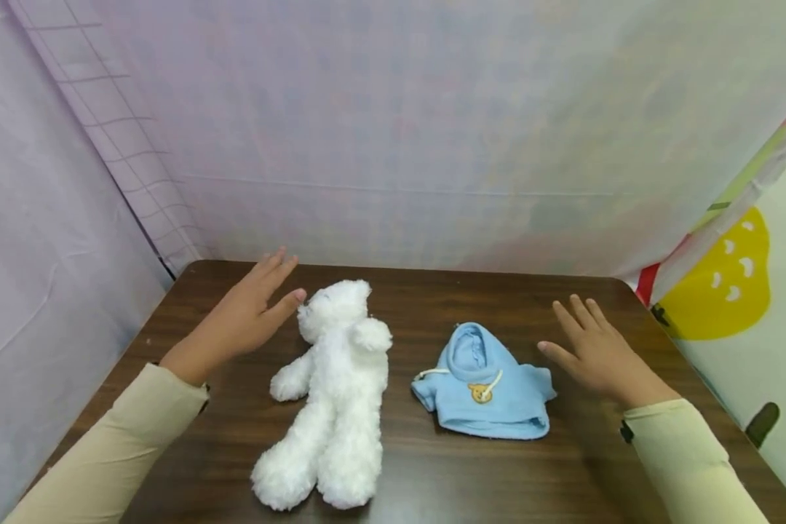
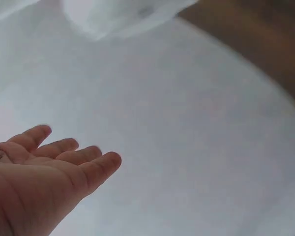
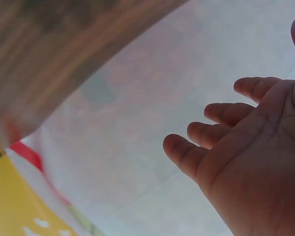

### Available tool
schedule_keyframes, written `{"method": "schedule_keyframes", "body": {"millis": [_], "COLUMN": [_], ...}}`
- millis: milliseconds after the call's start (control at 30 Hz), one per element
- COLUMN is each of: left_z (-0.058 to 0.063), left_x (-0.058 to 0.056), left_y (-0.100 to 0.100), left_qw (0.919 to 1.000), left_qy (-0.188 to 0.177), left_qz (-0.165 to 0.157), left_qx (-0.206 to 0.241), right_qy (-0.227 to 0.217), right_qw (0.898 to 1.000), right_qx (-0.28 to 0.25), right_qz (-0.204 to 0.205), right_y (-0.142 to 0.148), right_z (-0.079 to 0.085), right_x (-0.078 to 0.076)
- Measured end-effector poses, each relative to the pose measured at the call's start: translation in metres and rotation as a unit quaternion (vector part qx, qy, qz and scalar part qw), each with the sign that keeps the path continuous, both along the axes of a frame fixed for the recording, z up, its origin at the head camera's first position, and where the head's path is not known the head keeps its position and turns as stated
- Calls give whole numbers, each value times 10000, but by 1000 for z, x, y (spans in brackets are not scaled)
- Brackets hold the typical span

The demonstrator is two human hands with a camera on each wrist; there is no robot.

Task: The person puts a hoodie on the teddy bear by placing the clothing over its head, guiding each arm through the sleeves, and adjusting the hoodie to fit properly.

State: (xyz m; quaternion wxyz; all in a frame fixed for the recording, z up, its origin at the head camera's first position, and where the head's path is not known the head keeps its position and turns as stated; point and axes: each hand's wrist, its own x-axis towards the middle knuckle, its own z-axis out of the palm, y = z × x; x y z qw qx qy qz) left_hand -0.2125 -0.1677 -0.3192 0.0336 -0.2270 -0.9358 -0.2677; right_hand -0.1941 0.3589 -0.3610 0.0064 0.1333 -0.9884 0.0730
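Observation:
A white plush bear (image 1: 350,393) lies on its back on the dark wooden table (image 1: 471,480), head toward the far edge and turned left. To its right a small light-blue hoodie (image 1: 517,400) lies flat, with its hood toward the far edge, white drawstrings and a brown bear patch on the front. My left hand (image 1: 245,309) is raised beside the bear's head, fingers extended, holding nothing. On the other side, my right hand (image 1: 599,356) hovers to the right of the hoodie with straight fingers and nothing in it. Both wrist views show bare palms.
A pale curtain (image 1: 393,145) hangs behind the table's far edge, and another white cloth (image 1: 46,240) hangs along the left. On the right is a white wall with a yellow shape (image 1: 727,284) with white marks, beside a red strip (image 1: 647,282).

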Motion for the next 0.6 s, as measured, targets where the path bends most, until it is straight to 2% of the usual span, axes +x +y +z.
{"method": "schedule_keyframes", "body": {"millis": [167,300,433,600], "left_z": [51,82,95,93], "left_x": [-10,-23,-35,-44], "left_y": [39,80,120,163], "left_qw": [9985,9955,9910,9782], "left_qy": [-35,-454,-1048,-2010], "left_qz": [-303,-408,-409,-355], "left_qx": [-447,-723,-728,-374], "right_qy": [37,-58,-259,-601], "right_qw": [9998,9997,9993,9978], "right_qx": [81,137,38,-91], "right_qz": [154,194,249,278], "right_y": [-17,-31,-41,-49], "right_z": [19,30,35,36], "right_x": [-6,-13,-23,-32]}}
